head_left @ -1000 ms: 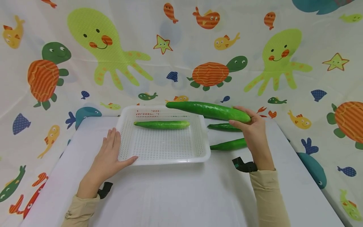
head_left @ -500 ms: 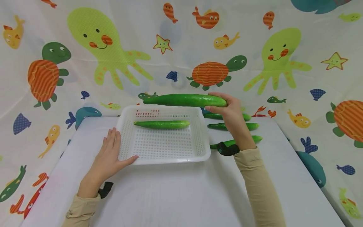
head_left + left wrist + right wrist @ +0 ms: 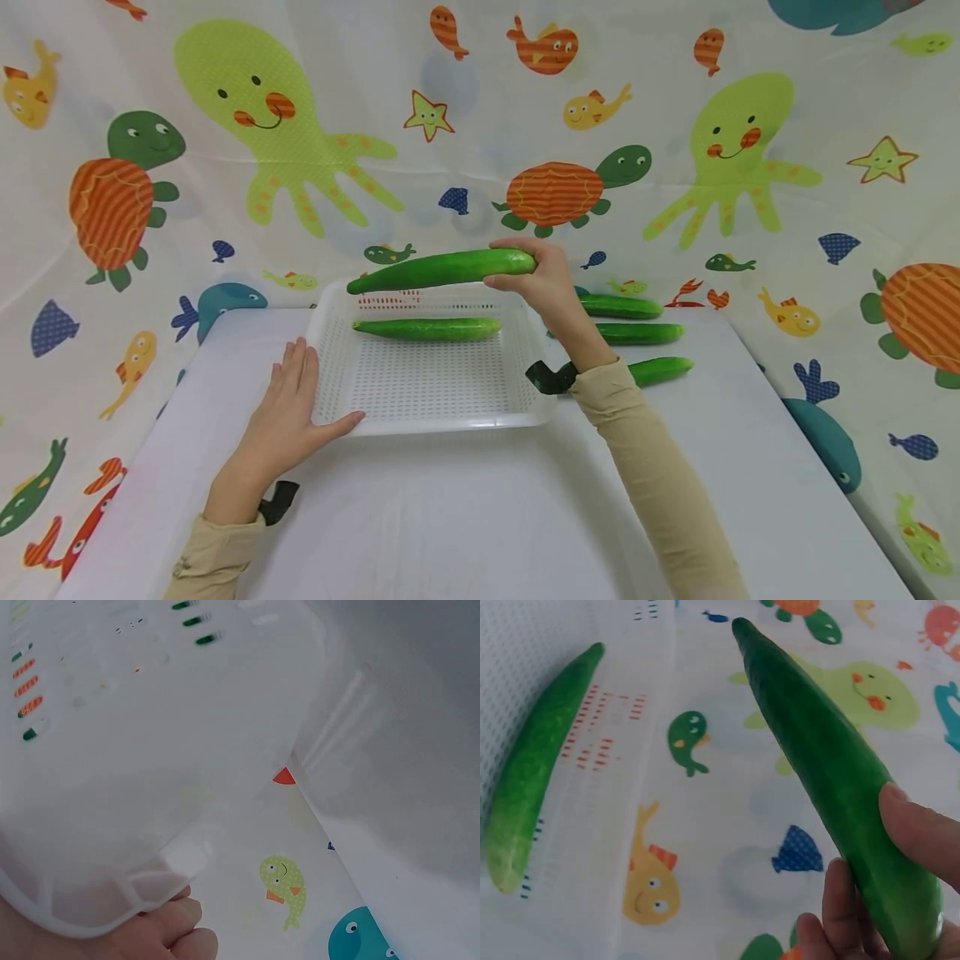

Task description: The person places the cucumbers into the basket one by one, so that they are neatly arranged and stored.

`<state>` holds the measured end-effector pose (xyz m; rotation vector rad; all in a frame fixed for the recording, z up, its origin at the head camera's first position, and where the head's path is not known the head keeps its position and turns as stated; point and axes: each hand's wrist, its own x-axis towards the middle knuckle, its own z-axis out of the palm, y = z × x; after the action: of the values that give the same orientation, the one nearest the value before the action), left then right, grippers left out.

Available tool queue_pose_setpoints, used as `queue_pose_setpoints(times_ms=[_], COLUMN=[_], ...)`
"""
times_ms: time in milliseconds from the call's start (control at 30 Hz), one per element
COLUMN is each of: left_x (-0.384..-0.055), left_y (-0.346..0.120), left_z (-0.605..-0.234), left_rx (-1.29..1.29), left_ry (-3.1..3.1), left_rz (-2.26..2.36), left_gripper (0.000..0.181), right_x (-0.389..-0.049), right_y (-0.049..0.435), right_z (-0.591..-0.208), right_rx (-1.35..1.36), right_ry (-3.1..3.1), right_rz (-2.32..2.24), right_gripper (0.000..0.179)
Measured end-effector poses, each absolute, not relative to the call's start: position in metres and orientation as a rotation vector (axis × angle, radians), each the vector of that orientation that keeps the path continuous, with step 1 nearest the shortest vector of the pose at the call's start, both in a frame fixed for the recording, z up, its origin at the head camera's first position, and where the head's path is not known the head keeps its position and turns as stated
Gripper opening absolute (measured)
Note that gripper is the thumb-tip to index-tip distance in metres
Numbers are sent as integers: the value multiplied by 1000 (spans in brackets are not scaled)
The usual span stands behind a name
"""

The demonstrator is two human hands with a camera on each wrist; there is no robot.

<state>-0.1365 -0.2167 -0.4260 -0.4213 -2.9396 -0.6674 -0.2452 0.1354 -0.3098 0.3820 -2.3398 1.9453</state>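
Note:
My right hand (image 3: pixel 543 279) pinches a green cucumber (image 3: pixel 442 271) near its right end, thumb below and fingers above. The cucumber hangs over the back rim of a white perforated basket (image 3: pixel 450 423), its far tip tilted a little down to the left. Inside the basket a second cucumber (image 3: pixel 427 329) lies crosswise near the back wall; the right wrist view shows both, the held cucumber (image 3: pixel 825 765) apart from the one in the basket (image 3: pixel 540 765). My left hand (image 3: pixel 288 408) rests against the basket's left side, fingers straight and thumb along the front rim.
Right of the basket several more cucumbers lie in a row on the white table (image 3: pixel 450 517): a back one (image 3: pixel 622 307), a middle one (image 3: pixel 641 334) and a front one (image 3: pixel 660 371), partly hidden by my right arm. A patterned curtain (image 3: pixel 480 125) hangs behind the table.
My right hand has carried the cucumber leftward from above the row at the right to over the basket's back rim. Its left tip has dipped. The left hand and basket have stayed put.

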Motion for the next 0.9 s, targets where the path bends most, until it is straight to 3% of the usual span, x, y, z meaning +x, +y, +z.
queue_pose_setpoints(times_ms=[467, 900], left_x=[-138, -138], left_y=[-218, -217], left_z=[-428, -425], left_rx=[-436, -436], left_ry=[-2938, -2945], left_rz=[-664, -667], left_gripper=[120, 120], right_x=[-261, -268], right_y=[106, 97], right_z=[-346, -368], right_rx=[345, 103], right_ry=[-2418, -2535], right_rz=[2040, 2055], right_gripper=[47, 49])
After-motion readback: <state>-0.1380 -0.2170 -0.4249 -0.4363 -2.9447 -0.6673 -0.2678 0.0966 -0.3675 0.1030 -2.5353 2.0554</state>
